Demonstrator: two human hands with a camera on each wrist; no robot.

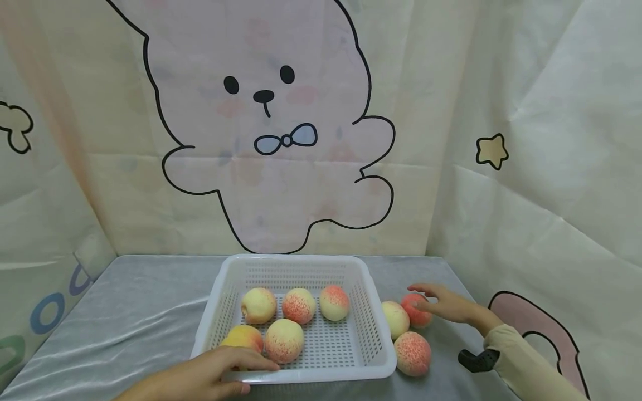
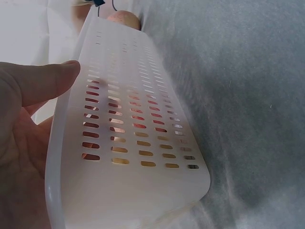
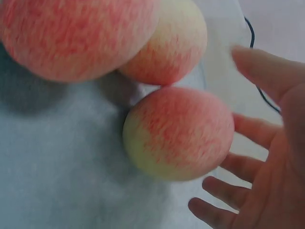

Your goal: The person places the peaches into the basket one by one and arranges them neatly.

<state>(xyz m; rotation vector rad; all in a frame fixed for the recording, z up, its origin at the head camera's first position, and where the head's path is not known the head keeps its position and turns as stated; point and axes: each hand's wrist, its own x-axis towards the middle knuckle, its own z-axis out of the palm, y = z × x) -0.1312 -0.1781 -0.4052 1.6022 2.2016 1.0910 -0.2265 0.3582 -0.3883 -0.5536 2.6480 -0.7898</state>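
Note:
My left hand (image 1: 214, 372) holds the near rim of a white perforated plastic basket (image 1: 358, 370), its thumb outside the wall and the fingers over the inner side. Several yellow and red peaches lie in the basket, among them a yellow-orange peach (image 1: 243, 337) beside that hand. Three more peaches sit on the cloth just right of the basket. Over the farther red peach (image 1: 412, 309) reaches my right hand (image 1: 448, 304), fingers spread. In the right wrist view this peach (image 3: 178, 133) lies beside the fingertips, not gripped; whether they touch it I cannot tell.
Grey cloth (image 1: 150, 301) covers the table. Outside the basket, a pale peach (image 1: 395, 319) and a speckled red peach (image 1: 413, 353) lie close to its right wall. Behind stands a curtain (image 1: 311, 195) with a cartoon bear. A black strap (image 1: 478, 361) is on the right wrist.

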